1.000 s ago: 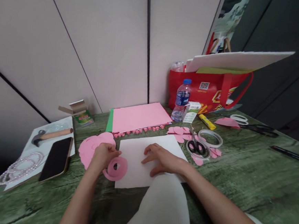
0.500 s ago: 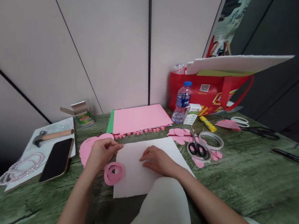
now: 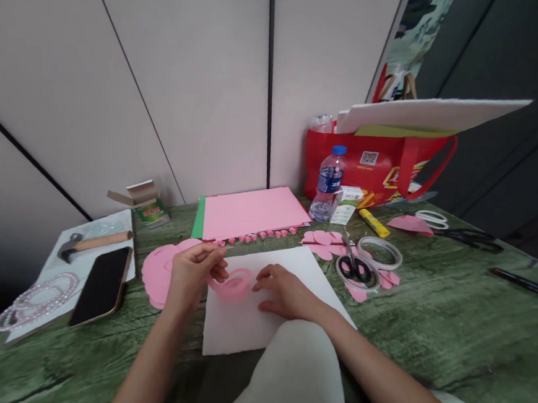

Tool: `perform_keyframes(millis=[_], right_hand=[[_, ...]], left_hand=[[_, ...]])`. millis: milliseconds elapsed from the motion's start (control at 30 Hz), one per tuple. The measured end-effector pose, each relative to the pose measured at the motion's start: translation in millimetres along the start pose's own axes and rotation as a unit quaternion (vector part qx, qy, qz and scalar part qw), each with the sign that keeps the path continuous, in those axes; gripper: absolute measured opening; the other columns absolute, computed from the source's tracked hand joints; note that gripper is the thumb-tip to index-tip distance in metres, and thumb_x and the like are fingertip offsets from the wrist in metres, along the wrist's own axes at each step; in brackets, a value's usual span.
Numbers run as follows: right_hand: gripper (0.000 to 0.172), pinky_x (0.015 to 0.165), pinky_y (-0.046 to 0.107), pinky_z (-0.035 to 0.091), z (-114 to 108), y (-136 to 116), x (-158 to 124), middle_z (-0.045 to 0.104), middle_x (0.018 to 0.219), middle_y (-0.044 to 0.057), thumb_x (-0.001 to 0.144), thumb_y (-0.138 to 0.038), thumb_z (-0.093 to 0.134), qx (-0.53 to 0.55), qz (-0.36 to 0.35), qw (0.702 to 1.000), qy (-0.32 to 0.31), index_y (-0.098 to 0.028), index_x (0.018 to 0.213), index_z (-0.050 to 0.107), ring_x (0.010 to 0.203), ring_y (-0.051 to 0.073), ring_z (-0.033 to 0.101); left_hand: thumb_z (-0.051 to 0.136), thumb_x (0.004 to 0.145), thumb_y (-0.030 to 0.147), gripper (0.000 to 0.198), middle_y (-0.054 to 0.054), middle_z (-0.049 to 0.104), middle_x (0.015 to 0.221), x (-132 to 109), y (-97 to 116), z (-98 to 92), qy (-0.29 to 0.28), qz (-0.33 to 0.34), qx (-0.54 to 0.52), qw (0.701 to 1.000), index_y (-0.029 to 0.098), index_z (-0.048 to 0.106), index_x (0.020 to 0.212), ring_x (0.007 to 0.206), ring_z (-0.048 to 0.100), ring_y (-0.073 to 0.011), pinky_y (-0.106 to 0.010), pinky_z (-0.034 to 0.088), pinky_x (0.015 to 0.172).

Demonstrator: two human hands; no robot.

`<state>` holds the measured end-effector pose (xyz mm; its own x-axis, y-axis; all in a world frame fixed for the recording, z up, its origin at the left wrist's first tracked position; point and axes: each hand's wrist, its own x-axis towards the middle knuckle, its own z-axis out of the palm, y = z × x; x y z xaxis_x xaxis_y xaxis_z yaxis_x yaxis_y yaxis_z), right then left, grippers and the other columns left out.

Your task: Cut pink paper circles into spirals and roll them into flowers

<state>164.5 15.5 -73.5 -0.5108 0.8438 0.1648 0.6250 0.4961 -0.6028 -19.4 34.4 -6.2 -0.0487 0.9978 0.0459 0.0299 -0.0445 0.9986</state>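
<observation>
My left hand (image 3: 198, 270) is closed in a pinch on a pink paper spiral (image 3: 238, 286), which hangs from the fingers, slightly blurred, over the left half of a white board (image 3: 279, 328). My right hand (image 3: 283, 292) lies on the board with its fingers apart and holds nothing, its fingertips close to the spiral's right side. Beyond my left hand is a larger pink cut-out with a scalloped edge (image 3: 156, 275), partly covered by that hand. My knee (image 3: 291, 367) hides the board's near edge.
Pink sheets (image 3: 255, 212) and a row of small pink pieces lie behind the board. To the right are scissors (image 3: 356, 269), tape rolls (image 3: 389, 257), a glue stick (image 3: 374, 222), a water bottle (image 3: 328, 184) and a red bag (image 3: 382, 161). Phone (image 3: 101, 286) and hammer (image 3: 95, 242) lie left.
The spiral has left the board's left edge and moved right, now raised in my left hand. That hand has shifted slightly right; my right hand has barely moved.
</observation>
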Motion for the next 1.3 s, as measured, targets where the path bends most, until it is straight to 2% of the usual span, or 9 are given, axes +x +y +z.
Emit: perform_keyframes(millis=[133, 267, 467, 700, 900, 967, 1067, 1167, 1300], right_hand=[[0.044, 0.092, 0.042, 0.036, -1.4, -1.0, -2.3, 0.047, 0.122, 0.012, 0.059, -0.029, 0.073, -0.044, 0.008, 0.998, -0.048, -0.022, 0.101, 0.062, 0.116, 0.029, 0.038], [0.049, 0.096, 0.045, 0.033, 2.2, 1.3, -1.1, 0.04, 0.131, 0.01, 0.057, -0.029, 0.074, -0.025, 0.011, 0.996, -0.087, -0.025, 0.104, 0.061, 0.122, 0.031, 0.032], [0.047, 0.095, 0.043, 0.035, -1.0, 5.4, -2.8, 0.043, 0.129, 0.007, 0.054, -0.028, 0.075, -0.003, -0.001, 0.996, -0.093, -0.028, 0.099, 0.063, 0.122, 0.028, 0.034], [0.043, 0.094, 0.039, 0.037, 0.3, 10.3, -3.6, 0.046, 0.127, 0.009, 0.053, -0.028, 0.076, 0.019, -0.018, 0.997, -0.066, -0.023, 0.095, 0.066, 0.119, 0.027, 0.037], [0.014, 0.083, 0.034, 0.045, 7.8, 1.2, 1.6, 0.066, 0.093, 0.005, 0.075, -0.019, 0.055, 0.114, 0.013, 0.991, 0.067, -0.021, 0.084, 0.066, 0.093, 0.02, 0.058], [0.013, 0.073, 0.031, 0.048, 11.9, -2.3, 3.8, 0.067, 0.082, 0.004, 0.076, -0.021, 0.052, 0.207, 0.045, 0.97, 0.121, -0.02, 0.082, 0.064, 0.077, 0.017, 0.062], [0.013, 0.062, 0.029, 0.051, 15.9, -6.3, 6.9, 0.066, 0.073, 0.004, 0.075, -0.028, 0.055, 0.38, 0.098, 0.903, 0.174, -0.017, 0.079, 0.061, 0.064, 0.015, 0.061], [0.019, 0.06, 0.029, 0.051, 15.0, -10.3, 8.5, 0.065, 0.069, 0.003, 0.071, -0.033, 0.06, 0.501, 0.12, 0.837, 0.184, -0.015, 0.079, 0.061, 0.06, 0.013, 0.06], [0.026, 0.066, 0.031, 0.051, 11.2, -14.5, 8.2, 0.067, 0.072, 0.005, 0.068, -0.037, 0.063, 0.575, 0.123, 0.791, 0.17, -0.014, 0.08, 0.065, 0.064, 0.014, 0.061]], left_hand=[[0.064, 0.062, 0.027, 0.015, 0.003, 0.055, 0.046, 4.3, -2.2, -9.0, 0.036, 0.023, -0.002, 0.999, 0.013, 0.058, 0.062, 0.026, 0.037, -0.0033, -0.016, 0.02, 0.026], [0.065, 0.062, 0.026, 0.014, 0.004, 0.052, 0.045, 6.9, -0.9, -16.3, 0.069, 0.049, -0.018, 0.996, 0.013, 0.059, 0.063, 0.027, 0.029, -0.0009, -0.016, 0.016, 0.029], [0.061, 0.067, 0.033, 0.023, 0.002, 0.052, 0.049, 2.1, 4.8, -14.0, -0.012, 0.028, 0.018, 0.999, 0.014, 0.056, 0.056, 0.031, 0.027, -0.0014, -0.019, 0.015, 0.033], [0.058, 0.069, 0.04, 0.022, 0.005, 0.046, 0.047, -24.3, 41.4, -9.9, -0.057, 0.056, -0.094, 0.992, 0.018, 0.056, 0.063, 0.028, 0.021, -0.0008, -0.02, 0.011, 0.033], [0.06, 0.069, 0.037, 0.026, 0.001, 0.053, 0.055, -5.3, 13.1, -12.4, -0.13, -0.029, -0.022, 0.991, 0.014, 0.056, 0.059, 0.034, 0.029, -0.0011, -0.019, 0.017, 0.036], [0.06, 0.068, 0.038, 0.025, 0.0, 0.055, 0.059, -0.3, -0.4, -9.8, -0.152, -0.064, -0.009, 0.986, 0.013, 0.06, 0.067, 0.035, 0.032, -0.0014, -0.018, 0.016, 0.035], [0.061, 0.066, 0.036, 0.024, -0.002, 0.058, 0.06, -0.1, -13.7, -2.5, -0.191, -0.087, 0.03, 0.977, 0.012, 0.061, 0.072, 0.038, 0.039, -0.0039, -0.017, 0.021, 0.035], [0.06, 0.066, 0.033, 0.022, -0.002, 0.059, 0.059, -3.8, -19.0, 6.7, -0.203, -0.096, 0.043, 0.974, 0.012, 0.062, 0.073, 0.038, 0.04, -0.0039, -0.016, 0.024, 0.036], [0.059, 0.067, 0.029, 0.019, 0.0, 0.058, 0.057, -6.8, -18.5, 15.6, -0.186, -0.084, 0.057, 0.977, 0.011, 0.061, 0.071, 0.039, 0.035, -0.0029, -0.016, 0.023, 0.037]])
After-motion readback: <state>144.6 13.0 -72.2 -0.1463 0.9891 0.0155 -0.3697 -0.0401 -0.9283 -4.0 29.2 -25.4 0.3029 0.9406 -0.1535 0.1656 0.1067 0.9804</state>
